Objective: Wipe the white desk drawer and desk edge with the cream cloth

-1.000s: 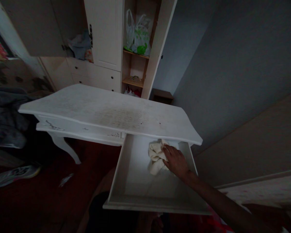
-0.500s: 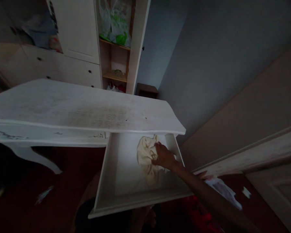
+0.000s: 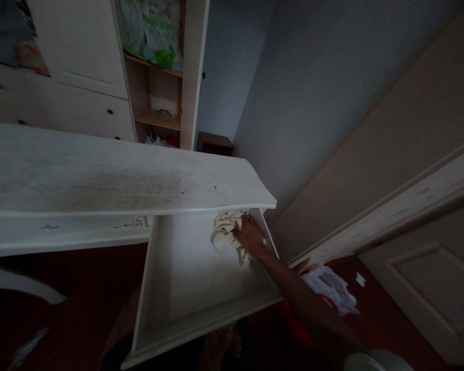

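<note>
A pulled-out white drawer (image 3: 189,309) extends from the white desk (image 3: 147,180). Inside it, my right hand (image 3: 251,237) is closed on a crumpled cream cloth (image 3: 225,232), near the drawer's back right corner. Part of the cloth bunches to the left of my fingers, and a loose end hangs below my palm. My palm faces down, so the fingertips are partly hidden in the folds. My left hand does not show.
Behind the desk stands a white wardrobe (image 3: 81,56) with an open door and plastic bags (image 3: 158,36) on a shelf. A white plastic bag (image 3: 332,288) lies on the dark red floor at the right. A grey wall (image 3: 313,93) rises beside the desk.
My right hand has pushed the cloth further back in the drawer, bunching it more tightly. The view has swung to the right.
</note>
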Tool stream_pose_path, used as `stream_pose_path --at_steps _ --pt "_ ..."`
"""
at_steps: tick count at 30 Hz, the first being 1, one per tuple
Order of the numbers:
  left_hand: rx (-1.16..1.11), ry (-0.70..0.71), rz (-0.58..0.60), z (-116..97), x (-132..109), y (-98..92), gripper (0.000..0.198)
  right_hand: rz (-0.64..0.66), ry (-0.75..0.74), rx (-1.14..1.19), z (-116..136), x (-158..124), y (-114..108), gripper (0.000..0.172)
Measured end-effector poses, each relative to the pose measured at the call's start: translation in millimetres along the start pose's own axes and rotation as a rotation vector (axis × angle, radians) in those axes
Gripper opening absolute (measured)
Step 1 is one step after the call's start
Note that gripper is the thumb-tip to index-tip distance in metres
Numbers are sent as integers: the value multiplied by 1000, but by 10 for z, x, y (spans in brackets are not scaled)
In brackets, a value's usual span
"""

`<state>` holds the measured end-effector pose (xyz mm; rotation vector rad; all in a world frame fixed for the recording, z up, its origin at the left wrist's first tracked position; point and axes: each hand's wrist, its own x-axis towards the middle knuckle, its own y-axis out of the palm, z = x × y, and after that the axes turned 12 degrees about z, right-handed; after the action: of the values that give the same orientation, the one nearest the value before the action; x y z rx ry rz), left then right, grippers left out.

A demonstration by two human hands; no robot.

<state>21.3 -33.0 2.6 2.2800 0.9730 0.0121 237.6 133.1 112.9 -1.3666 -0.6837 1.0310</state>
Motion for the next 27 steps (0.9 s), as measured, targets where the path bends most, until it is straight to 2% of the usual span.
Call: stream_pose_path --at_steps 4,8,13,16,22,27 --pt "15 19 -46 70 24 -1 69 -28 66 -43 111 79 -23 63" --pt "68 13 -45 92 38 -20 65 -15 60 -92 142 69 -49 65" --pt "35 -13 -50 92 25 -19 68 98 97 -95 123 127 -170 59" --pt "17 4 -68 76 4 14 67 124 79 -92 133 192 -208 61" --pt "69 -58 -23 11 -13 13 69 49 87 -166 176 103 -135 60" --pt "113 -90 4 -58 -55 -32 66 37 10 -197 112 26 -149 50"
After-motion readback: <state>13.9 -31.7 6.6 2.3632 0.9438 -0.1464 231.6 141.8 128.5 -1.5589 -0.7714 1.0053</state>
